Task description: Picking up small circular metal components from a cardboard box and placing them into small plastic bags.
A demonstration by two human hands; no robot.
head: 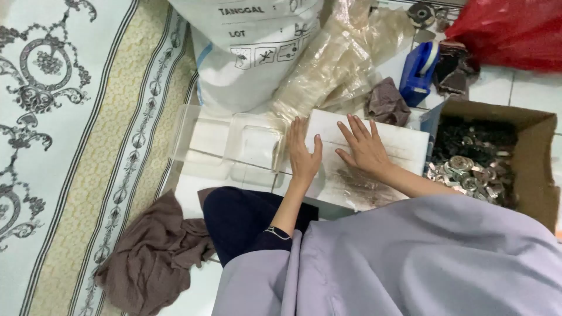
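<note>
Both my hands lie flat, fingers spread, on a white slab [404, 143] on the floor in front of me. My left hand [303, 153] rests at the slab's left end, its fingers touching a clear plastic tray [234, 143] that sits beside it. My right hand [364, 146] presses on the slab's middle, over a clear plastic sheet with dark smudges. Neither hand grips anything.
A cardboard box [535, 164] of small metal discs stands at the right. Behind are a large white sack [252, 52], crumpled clear plastic bags [339, 58], a blue tape dispenser [418, 70] and a red bag [515, 32]. A brown cloth [155, 257] lies near my knee, a patterned carpet [64, 146] at the left.
</note>
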